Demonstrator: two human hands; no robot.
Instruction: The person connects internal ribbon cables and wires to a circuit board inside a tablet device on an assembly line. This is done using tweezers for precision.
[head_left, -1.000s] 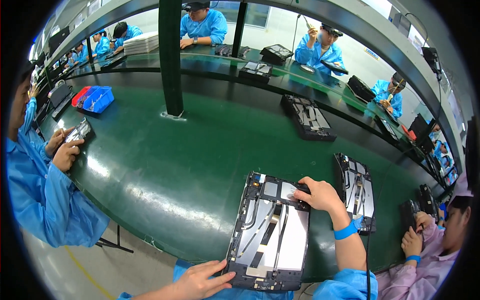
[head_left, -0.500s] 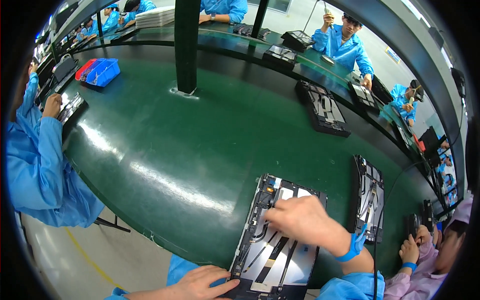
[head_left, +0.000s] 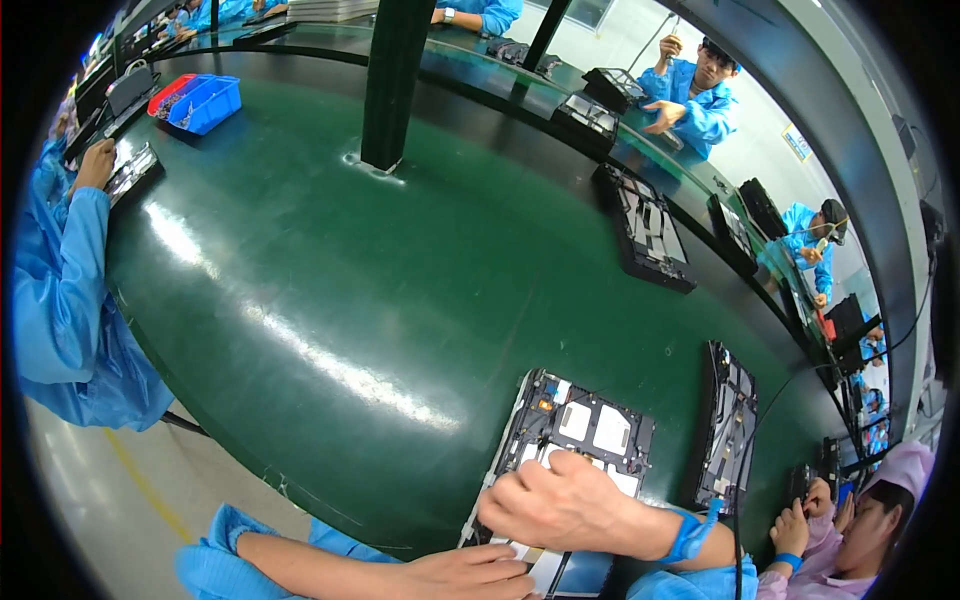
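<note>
An opened flat tablet-like device (head_left: 630,425), with white plates, cables and small boards in a black frame, lies on the bench's near edge in front of me. My right hand (head_left: 550,505) is over its middle-left part, fingers curled together and turned down. What those fingers hold, if anything, is hidden under the hand. A blue wrist band (head_left: 692,535) circles my right wrist. Flat across the device's lower end lies my left hand (head_left: 465,573), fingers stretched out side by side and close below the right hand.
Similar opened devices lie to the right (head_left: 728,425) and farther back (head_left: 645,228) on the green bench (head_left: 350,270). A dark post (head_left: 390,90) rises from it. Blue and red bins (head_left: 205,105) stand far left. Co-workers sit left, right and behind. A black cable (head_left: 765,410) hangs at right.
My right hand has moved down along the device, uncovering its upper white plates. My left hand has slid right onto the device's lower end. The whole view has shifted slightly.
</note>
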